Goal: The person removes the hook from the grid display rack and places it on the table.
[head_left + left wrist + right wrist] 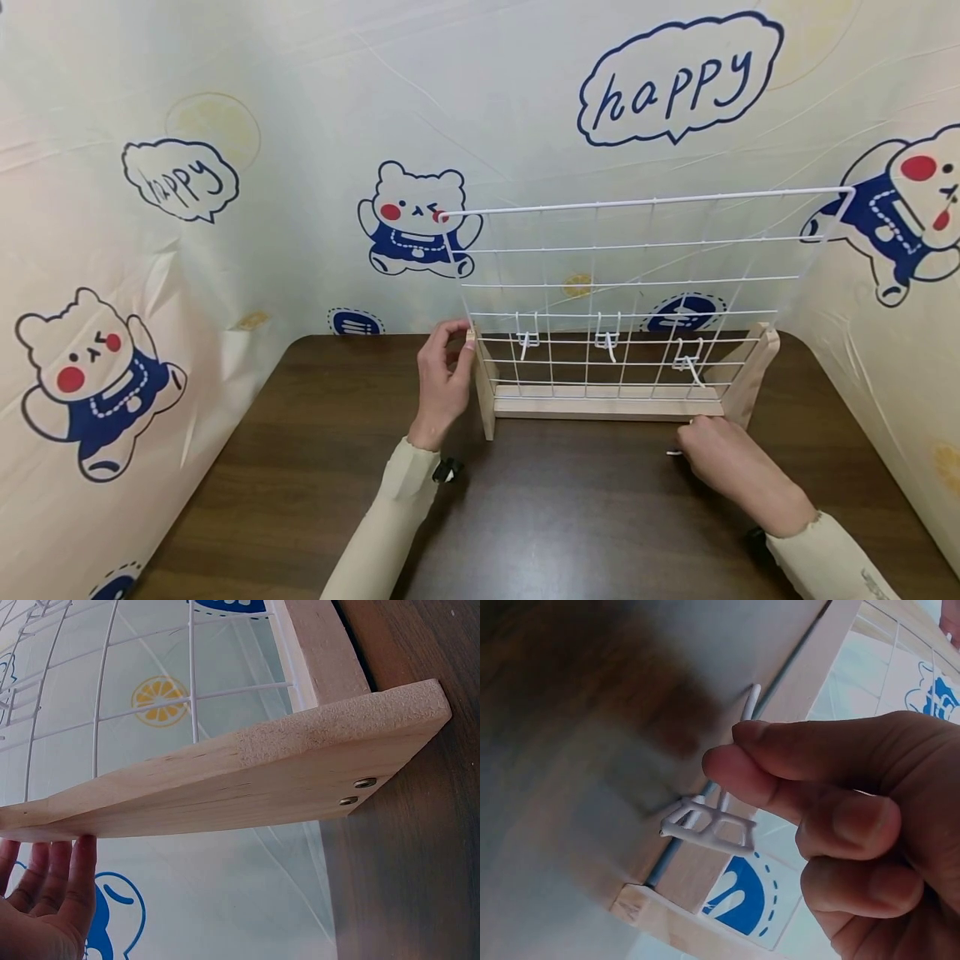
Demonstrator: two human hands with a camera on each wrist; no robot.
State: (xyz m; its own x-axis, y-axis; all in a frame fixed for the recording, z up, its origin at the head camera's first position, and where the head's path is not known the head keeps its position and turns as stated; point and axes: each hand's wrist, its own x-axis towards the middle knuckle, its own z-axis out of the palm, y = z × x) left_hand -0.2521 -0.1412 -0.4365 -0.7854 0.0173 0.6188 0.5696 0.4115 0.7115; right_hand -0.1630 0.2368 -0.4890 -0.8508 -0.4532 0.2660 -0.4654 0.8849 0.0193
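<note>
Looking around the wire rack (600, 407), we see the right hand (738, 462) pinching a white hook (705, 838) at its front right, the left hand (444, 379), fingers relaxed, touching its left end, brown table (525, 517) beneath, bear-printed cloth (525, 92) behind.

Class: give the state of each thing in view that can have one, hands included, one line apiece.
Stand: upright on the table
Grid: set in the stand
Left hook: hung on the grid
Middle hook: hung on the grid
Right hook: hung on the grid
Held hook: off the grid, pinched
Left hand: touching the stand
Right hand: pinching the held hook
Sheet: hanging, creased
</note>
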